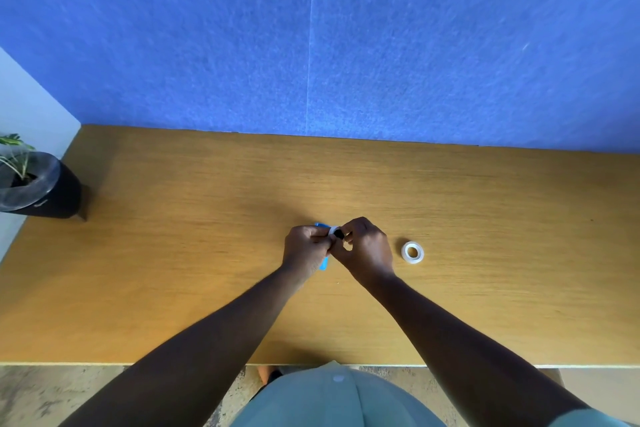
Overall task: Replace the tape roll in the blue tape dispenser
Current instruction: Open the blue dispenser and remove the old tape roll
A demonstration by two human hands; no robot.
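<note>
The blue tape dispenser (324,262) sits mid-table, largely hidden between your hands. Your left hand (304,248) grips its body; your right hand (363,248) pinches the dark hub and white roll (335,229) at its top. Judged step: extracting the old roll. Next calls for the spare roll (412,252), lying just right on the table (173,253).

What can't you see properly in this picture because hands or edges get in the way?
Head view:
- Blue tape dispenser: mostly covered by the left hand and right hand; only small blue bits show.
- The small black and white part between the fingertips: too small to identify.
- Potted plant: cut off by the left edge.
- Loose tape roll on the table: too small to tell how much tape it holds.
</note>
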